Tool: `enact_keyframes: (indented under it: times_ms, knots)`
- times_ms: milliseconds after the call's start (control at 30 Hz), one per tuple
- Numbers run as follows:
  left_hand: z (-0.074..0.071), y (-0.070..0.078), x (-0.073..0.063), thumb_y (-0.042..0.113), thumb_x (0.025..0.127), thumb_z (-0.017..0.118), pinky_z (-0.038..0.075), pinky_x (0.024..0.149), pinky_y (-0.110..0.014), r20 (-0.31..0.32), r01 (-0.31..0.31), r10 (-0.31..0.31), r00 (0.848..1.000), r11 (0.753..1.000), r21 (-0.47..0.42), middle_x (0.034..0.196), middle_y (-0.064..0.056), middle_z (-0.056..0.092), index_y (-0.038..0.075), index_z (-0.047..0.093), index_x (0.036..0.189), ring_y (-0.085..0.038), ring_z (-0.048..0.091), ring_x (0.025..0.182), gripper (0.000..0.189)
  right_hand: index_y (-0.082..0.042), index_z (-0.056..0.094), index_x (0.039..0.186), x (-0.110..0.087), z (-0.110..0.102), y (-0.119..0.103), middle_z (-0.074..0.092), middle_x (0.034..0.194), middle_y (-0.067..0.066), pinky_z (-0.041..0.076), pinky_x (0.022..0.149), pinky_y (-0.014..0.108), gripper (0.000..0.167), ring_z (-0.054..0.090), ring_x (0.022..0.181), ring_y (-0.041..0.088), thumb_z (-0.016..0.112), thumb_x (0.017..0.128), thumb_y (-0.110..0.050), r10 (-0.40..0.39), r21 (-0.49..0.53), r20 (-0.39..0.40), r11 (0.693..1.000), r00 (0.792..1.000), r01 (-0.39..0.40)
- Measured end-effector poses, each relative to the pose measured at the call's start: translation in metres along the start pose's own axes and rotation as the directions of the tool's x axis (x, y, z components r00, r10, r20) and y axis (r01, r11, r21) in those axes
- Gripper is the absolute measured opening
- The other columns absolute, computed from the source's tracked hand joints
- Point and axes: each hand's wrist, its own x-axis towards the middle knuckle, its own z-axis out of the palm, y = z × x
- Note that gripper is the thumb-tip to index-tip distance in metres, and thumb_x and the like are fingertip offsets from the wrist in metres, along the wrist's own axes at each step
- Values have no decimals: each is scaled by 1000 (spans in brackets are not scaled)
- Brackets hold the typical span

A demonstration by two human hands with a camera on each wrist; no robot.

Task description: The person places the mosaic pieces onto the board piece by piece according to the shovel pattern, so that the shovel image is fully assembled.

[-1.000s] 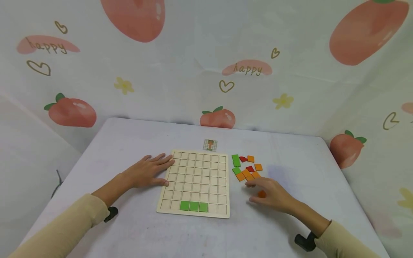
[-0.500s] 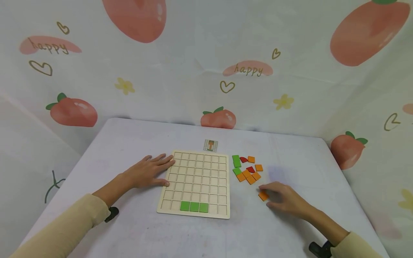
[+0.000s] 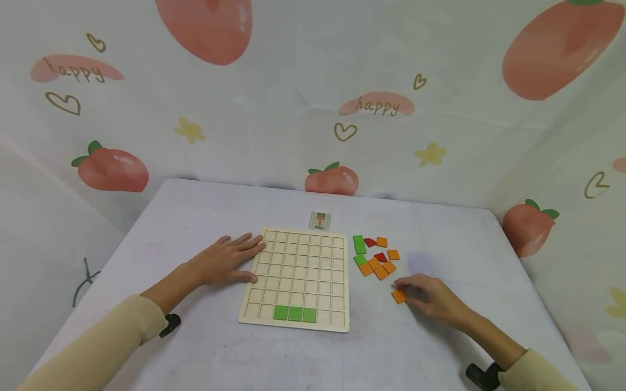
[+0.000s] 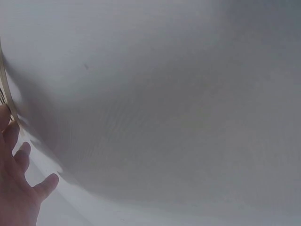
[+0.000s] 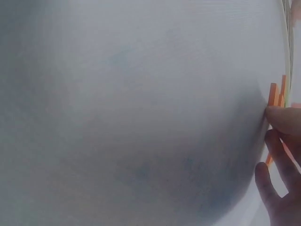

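Observation:
A pale wooden grid board (image 3: 299, 271) lies on the table, with several green square tiles (image 3: 295, 314) in its bottom row. My left hand (image 3: 222, 262) rests with spread, straight fingers along the board's left edge. In the left wrist view, its fingertips reach the board's rim (image 4: 5, 84). To the right of the board, my right hand (image 3: 432, 297) is beside a single orange square tile (image 3: 398, 296). Its thumb is right at the tile's edge and the index finger reaches past the tile's far corner. The right wrist view shows the thumb (image 5: 284, 120) overlapping orange tile edges.
Right of the board lies a loose group of orange tiles (image 3: 381, 272), green tiles (image 3: 359, 244) and red curved pieces (image 3: 370, 243). A small gridded picture card (image 3: 320, 220) lies behind the board. A printed cloth (image 3: 274, 108) hangs behind the white table (image 3: 195, 336).
My right hand has drawn back to the right from the tile group, uncovering the single orange tile, and its thumb has come up to that tile's edge. The left hand has stayed put.

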Motion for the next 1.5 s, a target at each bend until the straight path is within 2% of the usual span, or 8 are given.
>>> enact_keyframes:
  times_ms: [200, 333, 500, 800, 1100, 1333, 1500]
  knots:
    - [-3, 0, 0, 68, 92, 50, 28, 110, -65, 13, 4, -4, 1000, 1000, -4, 163, -6, 27, 14, 32, 157, -35, 27, 148, 86, -6, 71, 116, 4, -2, -2, 73, 110, -2, 53, 89, 25, 46, 68, 100, 15, 82, 74, 7, 3, -48, -2, 999, 1000, -3]
    - [-4, 0, 0, 67, 92, 50, 28, 109, -65, 12, 1, -1, 1000, 1000, -5, 163, -6, 28, 14, 32, 157, -35, 28, 147, 86, -5, 71, 116, 9, -1, -6, 73, 110, -2, 55, 87, 27, 43, 67, 96, 13, 82, 75, 5, 3, -38, 4, 999, 1000, -3]
    - [-4, 1, 0, 65, 93, 52, 29, 109, -66, 4, -6, 6, 1000, 1000, -14, 162, -7, 29, 13, 34, 157, -36, 28, 147, 84, -4, 72, 113, 19, 5, -14, 74, 107, 0, 57, 83, 31, 41, 66, 91, 13, 83, 75, 4, -53, -13, -14, 999, 998, 53]
    - [-4, 1, -1, 64, 93, 52, 27, 109, -66, -11, -20, 20, 1000, 1000, -20, 162, -8, 29, 12, 33, 156, -36, 28, 147, 84, -3, 72, 111, 37, 16, -28, 73, 101, -1, 56, 75, 35, 42, 63, 83, 13, 85, 72, 6, -170, -50, -87, 985, 981, 167]
    - [-3, 1, -1, 65, 93, 52, 27, 109, -66, -9, -19, 19, 1000, 1000, -12, 162, -8, 30, 13, 33, 157, -36, 28, 147, 84, -6, 71, 115, 57, 28, -45, 72, 105, -1, 56, 76, 32, 39, 64, 85, 13, 84, 78, -3, -157, -36, -55, 987, 986, 155]
    - [-4, 2, -2, 66, 92, 52, 27, 109, -66, -8, -11, 11, 1000, 1000, -9, 162, -8, 30, 13, 34, 156, -35, 29, 147, 85, -7, 71, 115, 77, 43, -57, 72, 106, -4, 55, 78, 29, 36, 62, 88, 11, 83, 81, -7, -198, 14, -39, 980, 980, 198]
    - [-3, 2, -2, 65, 93, 53, 28, 109, -66, -13, -17, 17, 1000, 1000, -7, 162, -8, 30, 13, 34, 156, -35, 29, 147, 85, -6, 71, 115, 91, 53, -72, 72, 109, -2, 54, 81, 26, 34, 63, 89, 12, 81, 83, -10, -216, 22, 0, 976, 976, 216]
